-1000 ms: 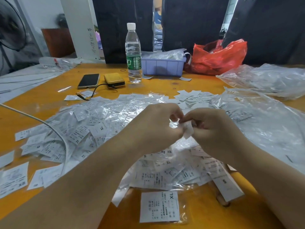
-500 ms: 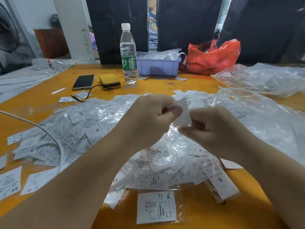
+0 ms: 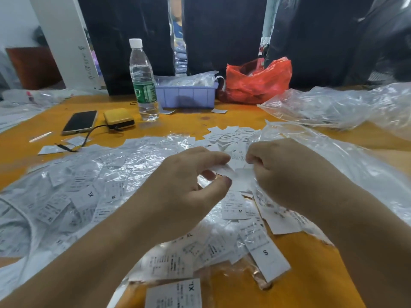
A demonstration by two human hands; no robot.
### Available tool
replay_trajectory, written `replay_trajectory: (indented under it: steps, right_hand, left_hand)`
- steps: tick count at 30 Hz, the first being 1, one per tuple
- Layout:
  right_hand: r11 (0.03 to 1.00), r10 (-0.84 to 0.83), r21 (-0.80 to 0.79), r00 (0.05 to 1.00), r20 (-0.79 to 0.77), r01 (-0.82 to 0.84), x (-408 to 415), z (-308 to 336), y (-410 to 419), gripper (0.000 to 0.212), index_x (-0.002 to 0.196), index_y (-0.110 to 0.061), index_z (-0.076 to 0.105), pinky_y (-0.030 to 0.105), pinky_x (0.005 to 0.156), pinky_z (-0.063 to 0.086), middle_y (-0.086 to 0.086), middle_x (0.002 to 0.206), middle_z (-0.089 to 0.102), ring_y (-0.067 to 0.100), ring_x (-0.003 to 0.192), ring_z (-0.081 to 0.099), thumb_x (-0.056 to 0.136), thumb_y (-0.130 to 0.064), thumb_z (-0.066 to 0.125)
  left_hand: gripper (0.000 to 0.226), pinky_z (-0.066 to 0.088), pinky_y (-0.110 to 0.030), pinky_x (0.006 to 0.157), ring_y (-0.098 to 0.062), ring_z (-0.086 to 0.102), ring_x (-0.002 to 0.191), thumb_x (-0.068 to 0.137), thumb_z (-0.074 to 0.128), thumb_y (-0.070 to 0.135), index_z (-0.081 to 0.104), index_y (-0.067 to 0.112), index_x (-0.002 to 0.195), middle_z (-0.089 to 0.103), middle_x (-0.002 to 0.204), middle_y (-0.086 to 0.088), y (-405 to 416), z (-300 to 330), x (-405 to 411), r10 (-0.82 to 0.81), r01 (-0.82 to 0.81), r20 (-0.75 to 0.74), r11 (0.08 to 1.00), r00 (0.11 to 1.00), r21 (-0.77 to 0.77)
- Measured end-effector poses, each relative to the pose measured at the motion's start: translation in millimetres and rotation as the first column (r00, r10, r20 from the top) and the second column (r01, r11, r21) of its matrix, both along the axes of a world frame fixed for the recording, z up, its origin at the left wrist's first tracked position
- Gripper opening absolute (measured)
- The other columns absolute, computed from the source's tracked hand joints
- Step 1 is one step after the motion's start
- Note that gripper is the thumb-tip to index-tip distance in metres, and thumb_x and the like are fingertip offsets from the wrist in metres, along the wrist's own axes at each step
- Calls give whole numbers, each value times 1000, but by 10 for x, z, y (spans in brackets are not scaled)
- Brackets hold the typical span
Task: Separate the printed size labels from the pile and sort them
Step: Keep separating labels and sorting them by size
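A wide pile of white printed size labels in clear sleeves covers the orange table. Both hands meet above its middle. My left hand pinches a small white label between thumb and fingers. My right hand, fingers curled, grips the other end of that label, where a white piece shows. A small stack of bare labels lies just beyond the hands. Labels marked S, M and XL lie near the front.
At the back stand a water bottle, a lilac bin and a red plastic bag. A phone and a yellow power bank lie at back left. Crumpled clear bags fill the right side.
Both hands moved away from me toward the stack of bare labels, still holding the label between them. The view has tilted down a little.
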State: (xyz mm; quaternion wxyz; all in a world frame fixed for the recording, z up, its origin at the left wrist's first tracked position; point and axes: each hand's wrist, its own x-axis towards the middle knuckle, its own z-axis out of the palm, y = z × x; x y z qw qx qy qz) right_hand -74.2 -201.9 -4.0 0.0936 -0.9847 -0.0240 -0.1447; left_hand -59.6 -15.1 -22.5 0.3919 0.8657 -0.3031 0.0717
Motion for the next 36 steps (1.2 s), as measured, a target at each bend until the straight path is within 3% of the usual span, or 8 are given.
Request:
replay_trajectory:
  steps: [3, 7, 12, 20, 23, 28, 32, 36]
  right_hand:
    - [998, -68, -5, 993, -95, 68, -19, 18, -5, 29, 97, -18, 59, 37, 71, 53, 0, 92, 59, 19, 79, 56, 86, -2, 37]
    - [984, -175, -45, 985, -3, 174, 9, 30, -59, 35, 117, -17, 54, 39, 82, 47, 6, 120, 47, 27, 113, 42, 86, -6, 42]
    - [969, -245, -103, 940, -236, 226, 31, -23, -114, 10, 93, -14, 43, 35, 70, 41, 0, 84, 42, 28, 99, 50, 87, -13, 51]
    - [982, -181, -104, 945, -273, 158, 76, -126, -40, 26, 114, -14, 49, 35, 68, 45, 0, 81, 33, 25, 84, 43, 89, -12, 57]
    - [990, -143, -44, 970, -199, 137, 58, -133, -25, 36, 120, -13, 43, 36, 69, 44, 2, 97, 33, 24, 85, 42, 88, -8, 56]
    - [980, 20, 188, 977, 210, -60, 94, -73, -34, 59, 130, -15, 48, 37, 76, 54, 5, 114, 47, 21, 89, 56, 78, 11, 48]
    - [667, 163, 692, 961, 225, -276, 64, -41, 59, 61, 124, -33, 55, 27, 69, 59, -6, 108, 55, 4, 83, 64, 79, 6, 67]
    - [313, 263, 923, 954, 141, -222, 83, -77, 129, 57, 108, -30, 62, 35, 77, 61, 1, 106, 62, 11, 82, 71, 70, 10, 77]
  left_hand:
    - [49, 43, -4, 76, 14, 56, 98, 82, 51, 58, 65, 33, 122, 62, 105, 30, -26, -34, -7, -16, 16, 9, 1000, 1000, 17]
    - [57, 43, -6, 71, 18, 53, 101, 81, 39, 75, 65, 41, 119, 60, 108, 35, -24, -62, 10, -18, 17, 15, 999, 1000, 41]
    - [60, 42, -9, 68, 13, 56, 100, 75, 35, 80, 65, 45, 114, 59, 106, 36, -30, -69, 15, -8, 9, -26, 999, 1000, 36]
    - [53, 43, -4, 70, 14, 56, 97, 78, 44, 80, 67, 44, 110, 59, 104, 39, -43, -88, 30, -19, 24, -72, 997, 997, 69]
    - [49, 41, -1, 71, 15, 57, 93, 77, 47, 72, 68, 42, 110, 60, 102, 38, -37, -83, 24, -22, 27, -89, 998, 996, 52]
    - [39, 43, -2, 70, 15, 57, 89, 79, 53, 66, 67, 43, 108, 64, 98, 30, -17, -61, 16, 20, -15, -57, 997, 998, 73]
    - [17, 39, 0, 67, 17, 58, 84, 86, 62, 43, 72, 38, 100, 65, 88, 31, 26, -33, 53, 120, -120, -5, 993, 993, 8]
    - [21, 36, 4, 66, 24, 54, 83, 90, 64, 19, 71, 39, 94, 63, 85, 31, 82, -32, 111, 193, -194, -14, 980, 981, -48]
